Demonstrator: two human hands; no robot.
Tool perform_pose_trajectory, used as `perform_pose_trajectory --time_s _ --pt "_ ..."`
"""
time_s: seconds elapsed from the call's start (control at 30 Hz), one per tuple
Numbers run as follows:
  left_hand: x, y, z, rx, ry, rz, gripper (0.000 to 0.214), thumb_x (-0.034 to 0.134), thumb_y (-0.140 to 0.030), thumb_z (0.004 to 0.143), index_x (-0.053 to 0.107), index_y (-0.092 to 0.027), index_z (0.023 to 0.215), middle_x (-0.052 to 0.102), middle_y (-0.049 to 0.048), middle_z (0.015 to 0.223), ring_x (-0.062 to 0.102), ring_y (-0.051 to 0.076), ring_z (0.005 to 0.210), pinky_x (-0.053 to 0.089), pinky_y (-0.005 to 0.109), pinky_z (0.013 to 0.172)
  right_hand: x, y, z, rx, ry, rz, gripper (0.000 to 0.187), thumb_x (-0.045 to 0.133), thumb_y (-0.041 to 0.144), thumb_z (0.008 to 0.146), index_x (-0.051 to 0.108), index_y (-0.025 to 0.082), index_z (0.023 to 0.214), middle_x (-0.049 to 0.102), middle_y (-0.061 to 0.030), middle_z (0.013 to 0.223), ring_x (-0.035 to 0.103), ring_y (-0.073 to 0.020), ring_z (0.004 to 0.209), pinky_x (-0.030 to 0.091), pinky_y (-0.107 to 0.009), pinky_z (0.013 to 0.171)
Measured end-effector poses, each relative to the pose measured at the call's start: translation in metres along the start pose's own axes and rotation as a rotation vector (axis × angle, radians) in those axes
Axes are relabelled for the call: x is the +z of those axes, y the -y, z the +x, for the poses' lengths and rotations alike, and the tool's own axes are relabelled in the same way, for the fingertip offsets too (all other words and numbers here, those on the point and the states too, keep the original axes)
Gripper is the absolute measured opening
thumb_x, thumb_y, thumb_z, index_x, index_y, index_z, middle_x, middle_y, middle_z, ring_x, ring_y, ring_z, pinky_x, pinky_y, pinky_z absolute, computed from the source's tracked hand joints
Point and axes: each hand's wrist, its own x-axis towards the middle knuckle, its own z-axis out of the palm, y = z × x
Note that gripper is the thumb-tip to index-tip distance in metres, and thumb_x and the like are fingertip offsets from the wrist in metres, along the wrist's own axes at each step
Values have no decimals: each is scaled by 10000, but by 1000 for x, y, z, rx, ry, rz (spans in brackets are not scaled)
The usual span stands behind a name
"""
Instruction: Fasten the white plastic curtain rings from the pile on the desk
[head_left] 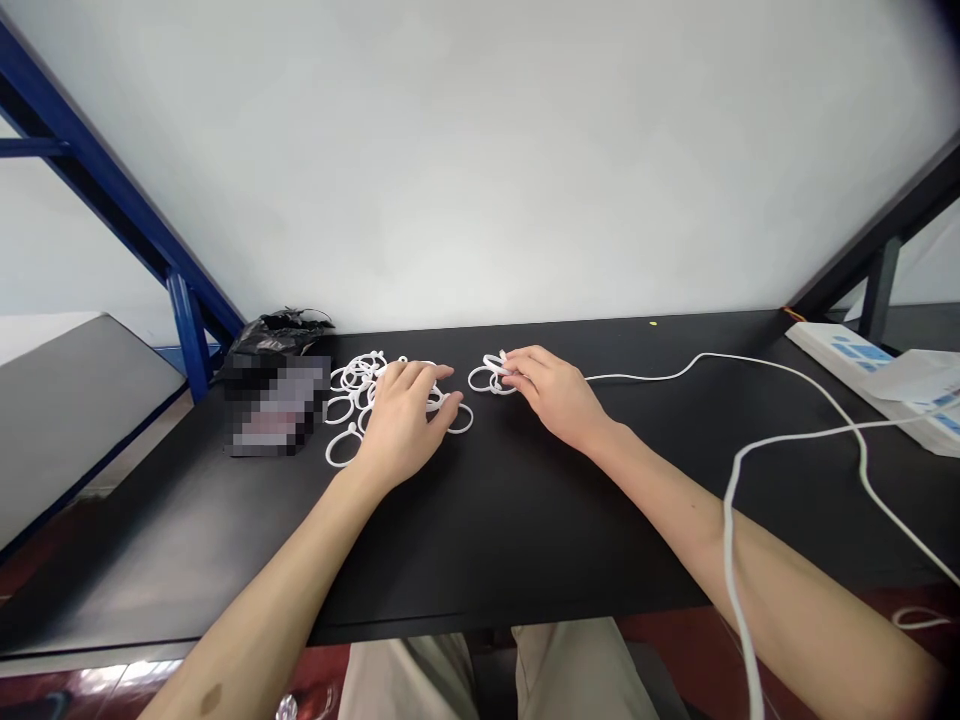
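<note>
The white rings (494,370) at the center of the tabletop (480,540) are held by the right hand (559,398), its thumb and forefinger closed on them in a light pinch, with one ring lying flat just to the left. The left hand (405,425) is held palm down over the near right part of a loose pile of rings (364,375), its fingers loosely spread and the thumb and forefinger parted by a clear gap. Most of the pile is seen to the left of that hand, and one ring is seen to the right, beside the thumb; whether any ring is touched from beneath cannot be told.

At the far right, a stack of white packets (859,350) is printed with blue blocks, the lettering too small to be read. At the left, a black plastic bag (281,335) is set at the far edge, and a pixelated patch (277,410) is seen before it, whose markings are obscured. A white cord (630,378) is laid from behind the right hand toward the right, and a second strand (726,515) is draped across the right forearm. A yellow fleck (652,323) is seen near the far edge.
</note>
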Motion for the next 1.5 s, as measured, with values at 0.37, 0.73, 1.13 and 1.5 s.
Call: perform_pose_trajectory --time_s 0.37,0.73,1.13,1.5 --pt "-7 -12 -3 8 173 -193 323 595 -394 876 613 -221 1148 683 36 1028 565 219 976 482 380 873 -4 30 -4 -278 54 158 198 513 151 935 640 220 1070 644 -48 1041 615 -175 930 520 -369 894" --pt "-13 -11 -1 -135 143 -314 363 642 -380 826 588 -262 1165 654 28 1123 603 213 995 484 382 892 -1 33 -6 34 42 496 190 482 217 932 633 205 1047 682 -38 1049 636 -148 850 516 -296 785" --pt "-9 -10 -4 -88 265 -357 347 646 -469 829 598 -273 1111 669 13 1081 606 206 991 493 369 844 1 33 -4 0 -2 363 305 486 414 976 593 196 792 669 -4 813 567 -116 676 407 -240 636" --pt "-10 -5 -1 -106 103 -169 347 638 -420 836 574 -240 1125 677 33 1041 581 233 1021 470 393 899 -4 19 0 168 -16 177 322 359 352 1016 627 210 907 698 -7 835 622 -144 735 405 -259 648"
